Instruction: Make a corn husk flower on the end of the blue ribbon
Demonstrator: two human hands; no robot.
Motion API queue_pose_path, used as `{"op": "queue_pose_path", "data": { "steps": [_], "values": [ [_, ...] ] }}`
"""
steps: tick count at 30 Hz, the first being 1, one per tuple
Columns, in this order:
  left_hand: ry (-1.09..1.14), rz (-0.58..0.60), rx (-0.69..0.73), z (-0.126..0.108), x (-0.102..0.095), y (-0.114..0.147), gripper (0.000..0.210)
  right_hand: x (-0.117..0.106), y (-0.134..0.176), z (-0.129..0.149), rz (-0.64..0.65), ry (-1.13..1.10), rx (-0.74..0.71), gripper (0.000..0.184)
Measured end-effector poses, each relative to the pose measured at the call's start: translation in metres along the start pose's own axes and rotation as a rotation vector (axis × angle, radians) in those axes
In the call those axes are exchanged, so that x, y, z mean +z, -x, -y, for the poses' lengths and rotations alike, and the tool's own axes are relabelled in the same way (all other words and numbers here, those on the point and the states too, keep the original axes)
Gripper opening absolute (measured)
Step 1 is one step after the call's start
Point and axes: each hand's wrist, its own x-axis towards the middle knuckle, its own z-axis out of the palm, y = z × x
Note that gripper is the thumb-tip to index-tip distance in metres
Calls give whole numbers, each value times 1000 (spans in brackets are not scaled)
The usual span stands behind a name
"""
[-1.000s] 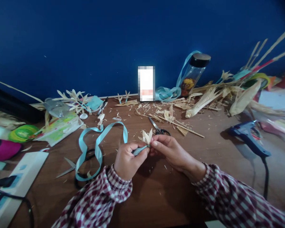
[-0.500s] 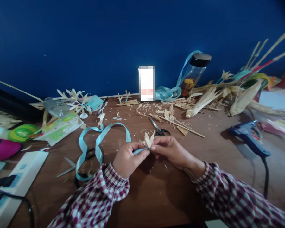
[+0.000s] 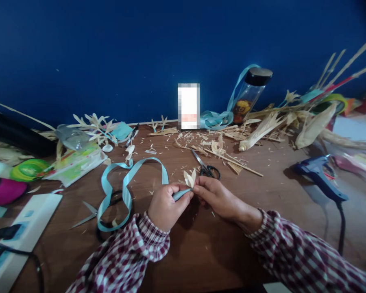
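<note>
Pinching the light blue ribbon (image 3: 182,195) between thumb and fingers, our left hand (image 3: 166,207) brings it to the base of a small pale flower (image 3: 189,179), which seems made of dried corn husk. Our right hand (image 3: 222,200) has its thumb and fingertips pressed together at this same base, from the other side. So the flower stands, petals upward, between our two hands, above the brown table (image 3: 207,256).

We judge it very light, with thin, dry petals which may crack; it is better held low, at the base. The ribbon looks soft and rather slippery, so it probably needs firm pressing.

Just beyond our right hand lie black-handled scissors (image 3: 205,166); to the left, loops of ribbon lie over a second pair of scissors (image 3: 93,210). Farther right rests a blue glue gun (image 3: 321,177).

Near the blue wall (image 3: 110,61) is a clear bottle (image 3: 252,93) with its black lid (image 3: 260,77) on; low inside, we see yellow-orange contents (image 3: 242,109), which we cannot name.
</note>
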Motion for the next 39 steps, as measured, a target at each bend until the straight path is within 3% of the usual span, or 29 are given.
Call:
{"op": "queue_pose_path", "data": {
  "steps": [12, 21, 39],
  "values": [
    [49, 52, -46, 0, -2, -1, 20, -1, -2, -4, -41, -51, -4, 33],
    [56, 3, -33, 3, -1, -2, 13, 2, -2, -4, -95, -87, 5, 30],
    [47, 49, -70, -1, -5, -4, 12, -1, -3, -10, -111, -138, 72, 25]
  ]
}}
